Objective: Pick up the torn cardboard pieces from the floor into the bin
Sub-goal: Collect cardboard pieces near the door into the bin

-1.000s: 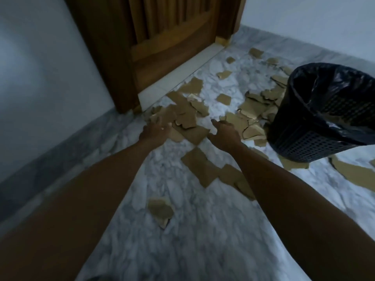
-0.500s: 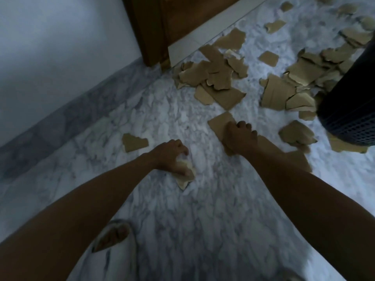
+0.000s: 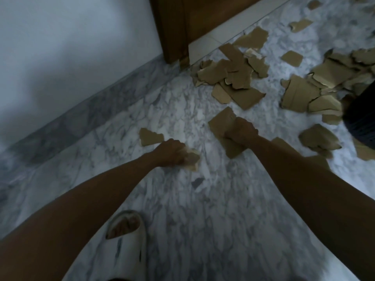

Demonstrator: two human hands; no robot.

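Marble floor (image 3: pixel 203 230), white with grey veins, fills the view from the 6 o'clock edge up to a wooden door (image 3: pixel 194 23) at 12 o'clock and a pale wall (image 3: pixel 71 47) at 10 o'clock. Scattered torn cardboard pieces (image 3: pixel 235 76) lie in overlapping heaps from 12 to 2 o'clock, reaching toward the black bin (image 3: pixel 361 116), only partly visible at the 3 o'clock edge. The right hand (image 3: pixel 241 131), fingers curled, grips a long cardboard strip (image 3: pixel 221 124) just right of centre; its long axis runs from 11 o'clock down to 5 o'clock, the upper end pointing toward the door. The left hand (image 3: pixel 171 152), fingers curled tight, clutches a small crumpled scrap (image 3: pixel 192 159) that juts out toward 3 o'clock. A loose jagged piece (image 3: pixel 150 136) lies flat just beyond that hand at 11 o'clock. A white slipper (image 3: pixel 127 238) on a foot sits at 7 o'clock, toes pointing to 12.
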